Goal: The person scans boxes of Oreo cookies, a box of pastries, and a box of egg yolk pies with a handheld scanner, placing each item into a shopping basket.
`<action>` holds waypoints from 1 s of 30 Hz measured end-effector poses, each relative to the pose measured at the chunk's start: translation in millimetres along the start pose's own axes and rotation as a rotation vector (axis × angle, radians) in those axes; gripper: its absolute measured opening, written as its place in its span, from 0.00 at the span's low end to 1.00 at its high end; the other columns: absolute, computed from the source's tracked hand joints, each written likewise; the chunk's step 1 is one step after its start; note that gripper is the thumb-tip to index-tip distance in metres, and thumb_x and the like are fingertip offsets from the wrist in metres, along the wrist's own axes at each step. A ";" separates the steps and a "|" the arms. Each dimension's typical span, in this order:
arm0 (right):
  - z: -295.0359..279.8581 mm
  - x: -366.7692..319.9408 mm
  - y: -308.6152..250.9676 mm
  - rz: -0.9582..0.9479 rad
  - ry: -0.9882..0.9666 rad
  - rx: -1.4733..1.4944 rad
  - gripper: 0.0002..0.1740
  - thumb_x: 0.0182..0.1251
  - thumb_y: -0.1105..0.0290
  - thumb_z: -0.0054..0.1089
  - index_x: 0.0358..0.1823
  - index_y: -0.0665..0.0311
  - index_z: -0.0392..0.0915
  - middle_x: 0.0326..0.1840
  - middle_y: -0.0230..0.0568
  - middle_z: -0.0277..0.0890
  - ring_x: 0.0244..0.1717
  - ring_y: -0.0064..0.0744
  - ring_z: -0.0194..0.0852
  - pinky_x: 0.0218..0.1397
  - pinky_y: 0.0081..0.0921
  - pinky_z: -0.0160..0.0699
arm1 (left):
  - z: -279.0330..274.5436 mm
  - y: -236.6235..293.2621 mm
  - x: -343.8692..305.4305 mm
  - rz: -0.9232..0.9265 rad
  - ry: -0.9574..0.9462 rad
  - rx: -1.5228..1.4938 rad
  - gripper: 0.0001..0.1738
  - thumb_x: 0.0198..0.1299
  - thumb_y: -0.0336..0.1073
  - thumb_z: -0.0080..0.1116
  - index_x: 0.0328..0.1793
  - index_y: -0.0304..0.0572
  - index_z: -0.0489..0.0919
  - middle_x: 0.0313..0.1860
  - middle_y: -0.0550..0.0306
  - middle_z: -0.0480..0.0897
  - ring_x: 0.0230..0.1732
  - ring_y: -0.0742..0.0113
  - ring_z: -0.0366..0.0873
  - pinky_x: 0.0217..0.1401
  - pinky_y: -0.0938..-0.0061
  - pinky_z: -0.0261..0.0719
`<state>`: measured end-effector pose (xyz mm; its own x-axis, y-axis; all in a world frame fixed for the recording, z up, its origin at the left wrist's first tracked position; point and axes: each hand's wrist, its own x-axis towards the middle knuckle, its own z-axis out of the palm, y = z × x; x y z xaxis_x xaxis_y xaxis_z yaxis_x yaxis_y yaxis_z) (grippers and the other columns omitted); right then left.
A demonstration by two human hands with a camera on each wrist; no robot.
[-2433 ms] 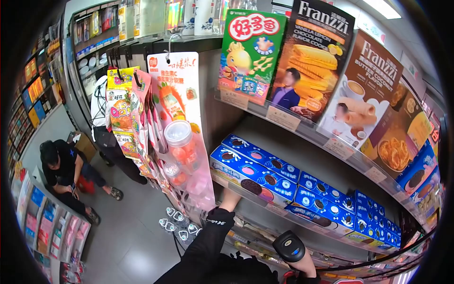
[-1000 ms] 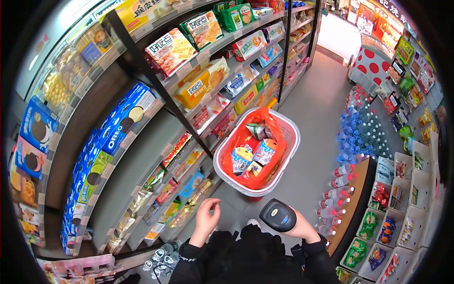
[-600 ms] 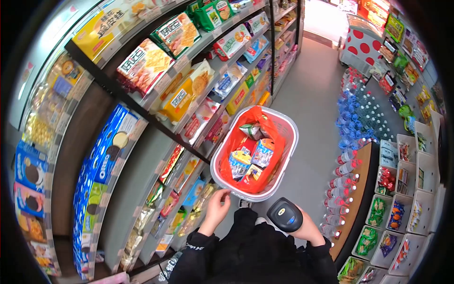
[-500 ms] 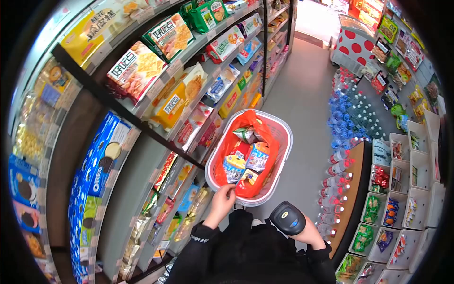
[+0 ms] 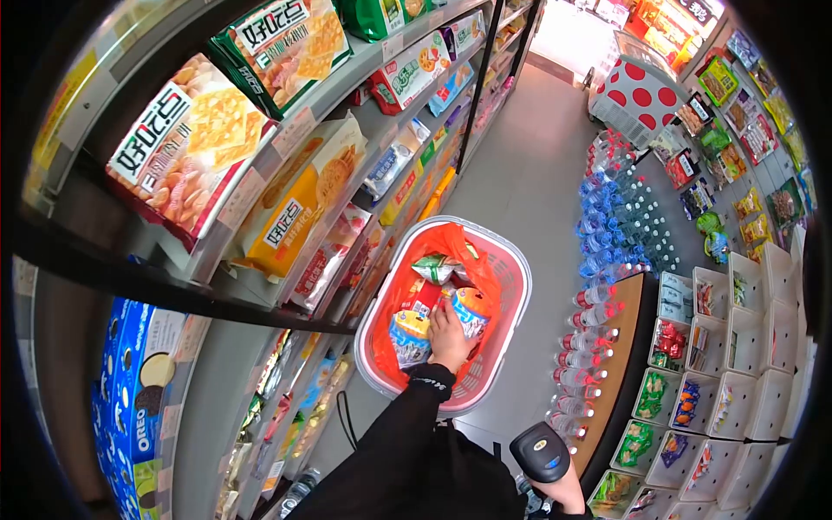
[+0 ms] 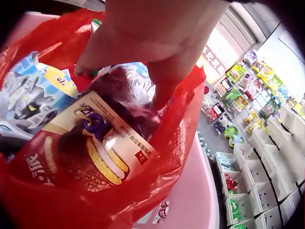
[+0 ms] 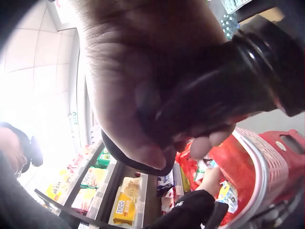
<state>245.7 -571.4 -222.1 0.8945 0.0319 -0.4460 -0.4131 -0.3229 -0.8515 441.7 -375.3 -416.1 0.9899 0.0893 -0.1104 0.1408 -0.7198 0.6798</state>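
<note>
Inside the pink-and-white basket (image 5: 521,290), lined with a red plastic bag (image 5: 451,236), my left hand (image 5: 449,338) reaches down onto snack packs (image 5: 409,334). Its thumb and fingers (image 6: 164,78) are spread to either side of a shiny wrapped pack (image 6: 126,86) in the left wrist view; the fingertips are partly hidden. Beside that pack lies a box with a cake picture (image 6: 102,155). My right hand (image 5: 568,492) grips the handle of a black scanner (image 5: 541,451), right of and below the basket. The dark handle (image 7: 205,90) crosses the palm in the right wrist view.
Shelves of boxed biscuits (image 5: 195,143) line the left side, with blue Oreo boxes (image 5: 139,390) lower down. Bottles (image 5: 585,355) stand along a wooden ledge (image 5: 617,373) on the right, near white bins (image 5: 685,455). A grey floor aisle (image 5: 520,165) runs between.
The view has swung from the end display to the basket. My left hand has moved from beside the basket's near rim into the bag. My right hand still holds the scanner, now lower in view.
</note>
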 end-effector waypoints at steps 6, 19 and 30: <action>-6.1 -4.7 10.1 0.095 0.007 -0.011 0.33 0.34 0.77 0.69 0.49 0.68 0.67 0.41 0.37 0.73 0.43 0.25 0.71 0.49 0.24 0.68 | 14.0 17.0 -1.3 -0.092 0.023 0.186 0.58 0.33 0.44 0.69 0.67 0.38 0.44 0.65 0.39 0.49 0.65 0.40 0.48 0.62 0.45 0.49; -13.4 -6.5 8.6 0.048 -0.006 -0.055 0.30 0.35 0.75 0.68 0.46 0.68 0.69 0.39 0.38 0.75 0.41 0.25 0.73 0.47 0.24 0.70 | 17.1 20.3 1.6 -0.095 0.055 0.319 0.45 0.47 0.33 0.54 0.69 0.49 0.42 0.66 0.41 0.48 0.65 0.42 0.49 0.58 0.39 0.53; -24.7 -19.2 10.2 -0.015 -0.038 -0.120 0.31 0.35 0.76 0.66 0.47 0.67 0.68 0.38 0.36 0.74 0.40 0.24 0.72 0.45 0.24 0.70 | -33.2 -8.7 8.5 0.006 0.252 -0.326 0.63 0.28 0.42 0.71 0.66 0.32 0.40 0.59 0.28 0.55 0.60 0.40 0.55 0.61 0.59 0.57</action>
<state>228.5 -598.7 -215.4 0.8921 0.0730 -0.4459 -0.3743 -0.4334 -0.8198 449.5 -345.4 -398.9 0.9586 0.2807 0.0473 0.0937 -0.4682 0.8786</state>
